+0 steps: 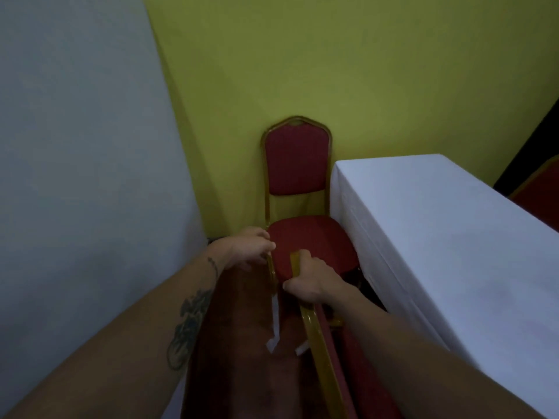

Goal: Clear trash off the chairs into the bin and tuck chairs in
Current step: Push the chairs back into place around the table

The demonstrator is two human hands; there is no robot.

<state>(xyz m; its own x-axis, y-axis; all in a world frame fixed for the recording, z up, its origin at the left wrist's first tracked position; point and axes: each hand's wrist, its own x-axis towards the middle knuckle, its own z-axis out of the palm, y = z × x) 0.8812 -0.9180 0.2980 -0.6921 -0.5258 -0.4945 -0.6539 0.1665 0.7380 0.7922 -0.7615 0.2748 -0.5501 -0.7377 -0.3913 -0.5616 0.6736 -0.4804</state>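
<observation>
A red padded chair with a gold metal frame (298, 164) is seen upright at the far yellow wall (348, 71), its seat just beside the white-clothed surface (447, 237) on the right. The gold top rail of a nearer red chair (314, 328) is gripped by the right hand (311, 281). The left hand (249, 246) is at the far chair's left seat edge with fingers loosely curled; a grip cannot be told.

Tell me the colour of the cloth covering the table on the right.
White; the plain white tablecloth shows best in the head view.
</observation>
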